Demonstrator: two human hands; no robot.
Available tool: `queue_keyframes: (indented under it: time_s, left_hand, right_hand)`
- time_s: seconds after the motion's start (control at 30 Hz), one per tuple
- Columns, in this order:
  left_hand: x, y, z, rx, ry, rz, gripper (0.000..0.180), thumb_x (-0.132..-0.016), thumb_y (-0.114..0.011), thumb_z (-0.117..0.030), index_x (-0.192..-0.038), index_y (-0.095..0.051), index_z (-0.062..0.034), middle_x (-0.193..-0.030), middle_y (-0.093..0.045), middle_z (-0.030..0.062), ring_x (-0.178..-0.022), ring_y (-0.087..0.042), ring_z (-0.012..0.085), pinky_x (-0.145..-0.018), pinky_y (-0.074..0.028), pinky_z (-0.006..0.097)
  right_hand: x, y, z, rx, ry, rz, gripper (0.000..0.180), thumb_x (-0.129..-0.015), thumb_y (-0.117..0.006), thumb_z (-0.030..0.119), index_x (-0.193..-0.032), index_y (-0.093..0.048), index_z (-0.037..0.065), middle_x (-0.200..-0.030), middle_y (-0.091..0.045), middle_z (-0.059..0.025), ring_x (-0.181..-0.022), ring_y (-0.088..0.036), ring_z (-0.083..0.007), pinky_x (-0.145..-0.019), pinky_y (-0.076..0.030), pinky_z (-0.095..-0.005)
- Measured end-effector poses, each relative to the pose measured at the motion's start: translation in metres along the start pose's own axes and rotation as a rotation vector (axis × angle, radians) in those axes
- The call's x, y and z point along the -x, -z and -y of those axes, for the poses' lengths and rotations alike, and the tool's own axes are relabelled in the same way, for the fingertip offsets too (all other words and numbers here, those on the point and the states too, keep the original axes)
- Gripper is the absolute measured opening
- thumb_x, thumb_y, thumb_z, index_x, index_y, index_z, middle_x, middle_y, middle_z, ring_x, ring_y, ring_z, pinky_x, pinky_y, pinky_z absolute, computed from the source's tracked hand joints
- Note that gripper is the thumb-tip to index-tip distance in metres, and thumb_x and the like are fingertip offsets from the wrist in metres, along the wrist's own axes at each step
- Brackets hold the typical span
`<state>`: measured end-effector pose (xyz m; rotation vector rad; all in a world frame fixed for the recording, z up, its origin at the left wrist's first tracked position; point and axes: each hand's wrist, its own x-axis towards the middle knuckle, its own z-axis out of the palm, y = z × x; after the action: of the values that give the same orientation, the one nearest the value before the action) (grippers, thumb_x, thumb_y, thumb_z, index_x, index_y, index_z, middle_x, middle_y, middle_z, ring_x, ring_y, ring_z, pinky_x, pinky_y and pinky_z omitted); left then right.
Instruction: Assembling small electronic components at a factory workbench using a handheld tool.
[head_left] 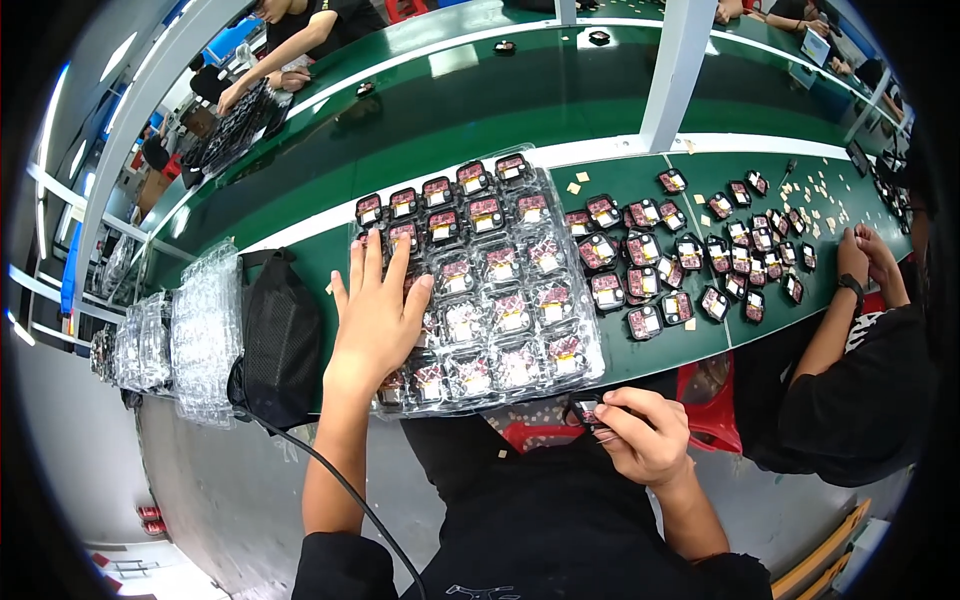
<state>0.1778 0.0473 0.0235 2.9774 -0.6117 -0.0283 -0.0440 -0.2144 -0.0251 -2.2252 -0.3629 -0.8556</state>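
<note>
My left hand (375, 315) lies with fingers spread over the left side of a clear plastic tray (592, 352). Rows of small black rounded-square units (484, 214) with red-and-white patterned faces fill the tray; the far rows look bare, while clear plastic seems to cover the nearer ones. My palm and fingers hide some units on that side. Just off the table's near edge, my right hand (648, 435) pinches one black unit (588, 410) between thumb and fingers. Many similar loose units (643, 250) are scattered right of the tray.
Stacked clear trays (207, 335) and a black mesh bag (283, 325) stand at left, with a black cable (340, 480) running toward me. A co-worker's hands (868, 255) are at the right end. Beyond a white rail lies a green belt (420, 105); a white post (678, 85) rises there.
</note>
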Motion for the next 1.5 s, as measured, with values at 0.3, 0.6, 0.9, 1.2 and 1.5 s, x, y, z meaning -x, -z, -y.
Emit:
queue_keyframes:
  time_s: [0.3, 0.6, 0.9, 1.2, 1.5]
  left_hand:
    - [0.061, 0.022, -0.06, 0.842, -0.421, -0.097, 0.051, -0.1, -0.071, -0.021, -0.142, -0.057, 0.0051, -0.151, -0.054, 0.0235, -0.14, -0.054, 0.034, -0.117, -0.04, 0.044]
    - [0.115, -0.024, -0.107, 2.026, -0.17, 0.676, 0.076, -0.096, -0.079, -0.037, -0.148, -0.049, 0.009, -0.141, -0.062, 0.0182, -0.128, -0.062, 0.0224, -0.11, -0.049, 0.036]
    - [0.12, -0.031, -0.114, 2.129, -0.022, 0.293, 0.068, -0.084, -0.092, -0.023, -0.135, -0.058, 0.0055, -0.132, -0.065, 0.0178, -0.121, -0.065, 0.023, -0.106, -0.052, 0.036]
    - [0.122, -0.035, -0.116, 2.12, -0.021, 0.168, 0.065, -0.082, -0.091, -0.008, -0.135, -0.053, 0.0013, -0.136, -0.061, 0.0203, -0.127, -0.06, 0.0253, -0.104, -0.053, 0.035]
    - [0.123, -0.038, -0.117, 2.087, -0.105, 0.139, 0.063, -0.08, -0.088, 0.004, -0.132, -0.053, -0.0005, -0.137, -0.059, 0.0206, -0.127, -0.06, 0.0256, -0.101, -0.055, 0.036]
  right_hand:
    - [-0.011, 0.01, 0.007, 0.146, 0.257, -0.114, 0.033, -0.075, -0.084, 0.008, -0.108, -0.079, 0.015, -0.109, -0.061, -0.0044, -0.056, -0.05, -0.0084, -0.047, -0.036, -0.0234]
    - [-0.021, 0.011, 0.013, -0.027, 0.199, -0.075, 0.035, -0.077, -0.083, 0.01, -0.112, -0.08, 0.017, -0.101, -0.063, -0.0027, -0.059, -0.055, -0.0087, -0.048, -0.039, -0.0231]
    - [-0.021, 0.01, 0.026, -0.048, -0.201, 0.027, 0.049, -0.078, -0.089, 0.022, -0.121, -0.076, 0.004, -0.087, -0.055, -0.0037, -0.063, -0.057, -0.0137, -0.05, -0.048, -0.0283]
    - [-0.019, 0.006, 0.022, 0.191, -0.019, -0.063, 0.038, -0.077, -0.087, 0.008, -0.114, -0.077, 0.004, -0.09, -0.061, -0.0052, -0.059, -0.056, -0.0157, -0.051, -0.045, -0.0294]
    - [-0.017, 0.008, 0.024, 0.26, 0.034, -0.065, 0.034, -0.077, -0.086, 0.007, -0.109, -0.077, 0.003, -0.091, -0.063, -0.0042, -0.058, -0.054, -0.0147, -0.05, -0.04, -0.0292]
